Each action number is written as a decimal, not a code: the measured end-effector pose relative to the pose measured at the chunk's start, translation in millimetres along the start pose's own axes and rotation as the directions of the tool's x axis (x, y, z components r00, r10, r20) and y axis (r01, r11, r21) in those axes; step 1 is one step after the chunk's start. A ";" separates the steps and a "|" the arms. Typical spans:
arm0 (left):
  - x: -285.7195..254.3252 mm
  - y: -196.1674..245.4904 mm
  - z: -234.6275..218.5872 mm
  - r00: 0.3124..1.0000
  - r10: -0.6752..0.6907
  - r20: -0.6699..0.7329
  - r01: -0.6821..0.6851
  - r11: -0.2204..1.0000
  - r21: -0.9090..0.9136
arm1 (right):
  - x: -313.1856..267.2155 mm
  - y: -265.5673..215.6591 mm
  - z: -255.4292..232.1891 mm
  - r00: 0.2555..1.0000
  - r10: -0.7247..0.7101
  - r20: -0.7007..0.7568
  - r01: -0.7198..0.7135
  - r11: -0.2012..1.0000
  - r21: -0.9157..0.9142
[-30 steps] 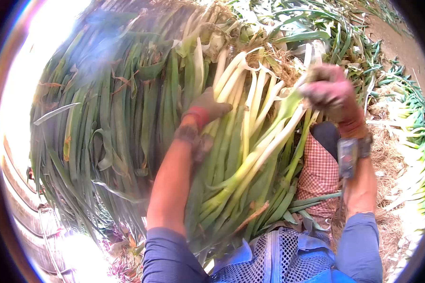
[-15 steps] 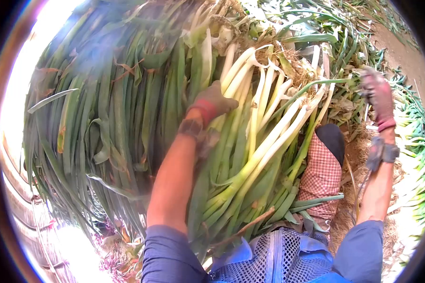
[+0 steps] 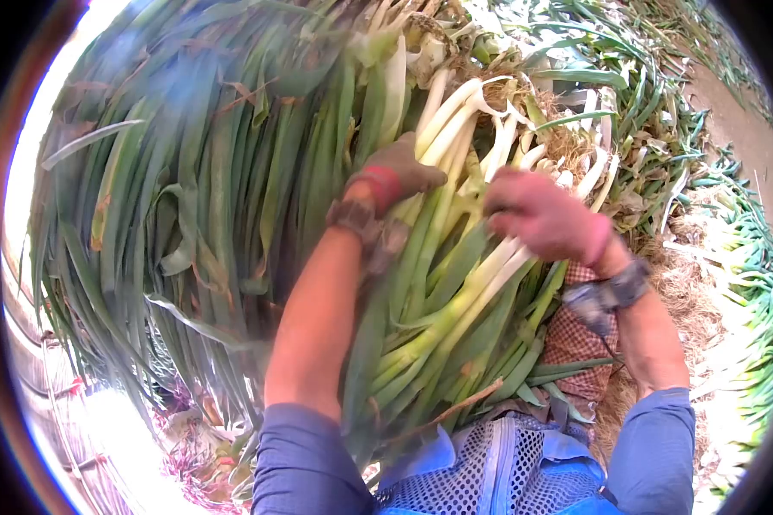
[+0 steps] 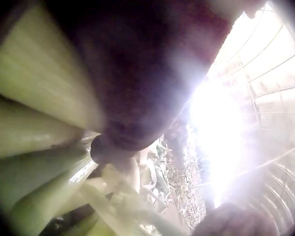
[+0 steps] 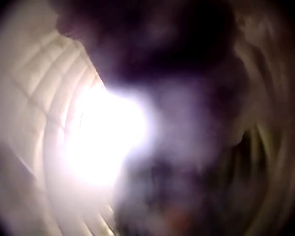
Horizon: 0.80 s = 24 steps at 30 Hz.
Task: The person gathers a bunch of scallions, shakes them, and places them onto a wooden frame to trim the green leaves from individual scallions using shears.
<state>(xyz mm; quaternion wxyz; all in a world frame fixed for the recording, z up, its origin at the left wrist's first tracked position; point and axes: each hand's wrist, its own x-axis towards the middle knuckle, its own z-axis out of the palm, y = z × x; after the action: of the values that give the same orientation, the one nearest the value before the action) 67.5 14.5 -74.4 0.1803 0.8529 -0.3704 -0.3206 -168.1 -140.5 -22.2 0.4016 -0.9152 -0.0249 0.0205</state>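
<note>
Long green onions with white stems (image 3: 445,129) lie in a bunch before the person, green leaves toward the body. The gloved left hand (image 3: 397,174) grips several of these stems, its thumb laid across them and the other fingers largely hidden. In the left wrist view, pale green stalks (image 4: 39,69) fan out beside the dark gloved hand (image 4: 137,88). The gloved right hand (image 3: 545,215) is over the bunch with bent fingers, right at the white stems; I cannot tell whether it pinches one. The right wrist view is dark and blurred around the hand (image 5: 162,73).
A large heap of green onions (image 3: 223,189) spreads left. Loose leaves and peelings (image 3: 653,146) lie behind and right, with dry roots (image 3: 683,287) below them. Another row of green onions (image 3: 751,292) runs along the right edge. A checkered trouser leg (image 3: 567,343) is beside the bunch.
The right hand swung out right, drawing a long green leaf from the stems, then came back left over the bunch without it. The left hand stays on the stems.
</note>
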 end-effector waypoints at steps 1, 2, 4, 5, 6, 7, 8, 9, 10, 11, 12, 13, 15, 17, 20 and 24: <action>-2.5 0.3 -0.4 1.000 -0.007 -0.002 0.007 1.000 -0.008 | -5.9 8.6 -15.7 0.998 0.027 -0.064 -0.013 0.978 0.209; -4.1 6.4 -3.2 0.999 -0.039 0.027 0.039 0.999 -0.005 | -12.6 21.4 -29.8 0.959 -0.148 -0.241 0.154 0.988 0.006; -5.2 11.5 -5.5 0.997 -0.060 0.050 0.061 0.998 0.000 | -27.9 84.3 -78.7 0.761 -0.522 -0.386 0.376 0.839 -0.393; -4.6 10.0 -2.5 0.998 -0.054 0.022 0.053 0.997 0.049 | -54.5 106.1 -104.9 0.792 -0.210 -0.574 0.137 0.976 -0.169; -4.2 9.1 -0.9 0.999 -0.048 -0.004 0.048 0.994 0.099 | -80.7 155.4 -143.7 0.621 0.280 -0.732 0.084 0.905 0.417; -4.8 10.2 -1.0 0.999 -0.045 -0.006 0.046 0.994 0.095 | -124.2 248.7 -207.7 0.596 0.233 -0.768 0.251 0.855 0.454; -4.9 10.4 -0.7 0.998 -0.059 -0.004 0.059 0.993 0.106 | -143.6 238.5 -243.6 0.467 0.343 -0.815 0.260 0.828 0.497; -4.4 10.7 -1.1 0.997 -0.071 -0.004 0.071 0.991 0.117 | -158.6 216.9 -280.6 0.325 0.446 -0.834 0.278 0.798 0.535; -4.7 11.9 -2.4 0.998 -0.066 -0.005 0.066 0.991 0.114 | -165.7 191.2 -277.4 0.166 0.575 -0.801 0.033 0.808 0.588; -6.1 13.5 -3.9 0.997 -0.076 0.016 0.074 0.993 0.093 | -170.3 168.9 -268.9 -0.027 0.650 -0.759 -0.204 0.740 0.641; -6.7 15.8 -4.8 0.996 -0.084 0.037 0.081 0.994 0.073 | -211.9 217.5 -288.8 0.159 0.718 -0.677 -0.434 0.667 0.605; -6.6 16.8 -4.7 0.996 -0.077 0.040 0.074 0.995 0.072 | -186.3 177.9 -245.6 0.231 0.688 -0.688 -0.334 0.720 0.608; -7.6 17.6 -6.4 0.994 -0.095 0.046 0.091 0.993 0.070 | -134.5 139.6 -178.3 0.392 0.733 -0.556 -0.310 0.674 0.671; -9.5 18.0 -5.3 0.997 -0.073 0.039 0.070 0.995 0.070 | -86.4 98.9 -111.1 0.702 0.641 -0.310 -0.350 0.690 0.633; -6.0 8.2 -2.3 1.000 -0.012 0.025 0.012 1.000 -0.020 | -13.8 59.9 -24.5 0.774 0.617 -0.140 -0.404 0.652 0.642; -7.7 5.3 0.4 1.000 -0.001 0.004 0.001 1.000 -0.026 | 24.9 62.3 14.2 0.657 0.746 -0.105 -0.742 0.665 0.084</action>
<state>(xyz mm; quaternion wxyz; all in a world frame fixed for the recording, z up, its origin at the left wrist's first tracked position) 60.5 16.7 -68.6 0.1904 0.8500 -0.3664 -0.3272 -142.3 -170.7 -78.1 0.3739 -0.8379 0.3780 0.1235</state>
